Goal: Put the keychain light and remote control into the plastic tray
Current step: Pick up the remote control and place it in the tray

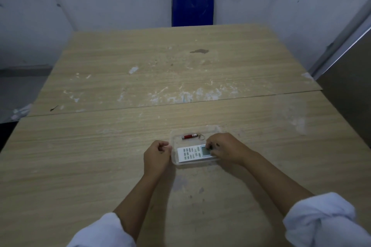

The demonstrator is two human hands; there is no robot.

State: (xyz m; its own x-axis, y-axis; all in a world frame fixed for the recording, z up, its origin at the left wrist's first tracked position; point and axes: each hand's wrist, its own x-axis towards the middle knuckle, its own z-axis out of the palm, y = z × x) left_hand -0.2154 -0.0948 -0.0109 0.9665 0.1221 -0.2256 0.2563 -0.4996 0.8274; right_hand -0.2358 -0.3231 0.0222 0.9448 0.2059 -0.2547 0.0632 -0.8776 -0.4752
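— Since the tray [174, 158] is clear plastic, how much of it can you make out?

— Only its faint rim. Its right end is hidden under my right hand [222, 149], and the far right corner is hard to trace against the bench [100, 146].

— Where are the two things?

— Both lie inside the tray. The light [189, 137] lies along the far side, its ring toward my right hand. The remote [193, 154] lies along the near side, buttons up, its screen end under my fingers [209, 147].

— Are you gripping the remote?

— My right fingers are curled down onto its screen end and touching it; whether they pinch it I cannot tell. My left hand [156, 154] is loosely curled, holding nothing, just beside the tray's left edge.

— Room to move?

— Plenty. The bench is bare to the left, right and far side, with a seam running across it beyond the tray. A blue chair [193, 4] stands at the far edge, its lower part cut off by the bench. My sleeves [319, 218] are cropped at the bottom.
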